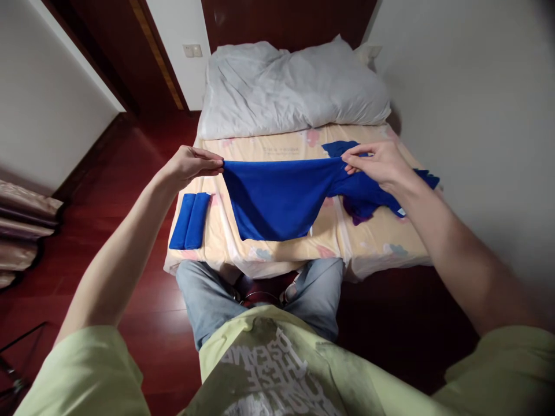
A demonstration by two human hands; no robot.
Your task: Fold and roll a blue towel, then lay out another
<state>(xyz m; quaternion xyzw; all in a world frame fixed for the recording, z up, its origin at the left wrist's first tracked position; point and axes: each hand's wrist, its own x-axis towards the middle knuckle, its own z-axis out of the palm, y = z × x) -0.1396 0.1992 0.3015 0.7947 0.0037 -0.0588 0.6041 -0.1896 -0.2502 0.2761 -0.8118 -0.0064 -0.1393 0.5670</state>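
Note:
A blue cloth (pixel 277 196) hangs stretched between my two hands above the bed, its top edge nearly straight. My left hand (pixel 197 162) pinches its upper left corner. At the other end, my right hand (pixel 373 162) pinches the upper right part between thumb and fingers. Two narrow folded blue cloths (pixel 189 221) lie side by side at the bed's left front. Behind and below my right hand and forearm lies a crumpled blue pile (pixel 368 196), partly hidden, with a purple bit at its lower edge.
The bed (pixel 277 252) has a pale flowered sheet. A bunched white quilt (pixel 290 89) lies at its head end. A wall (pixel 477 115) stands on the right, a curtain (pixel 26 231) hangs at the far left, and my knees are against the bed's front edge.

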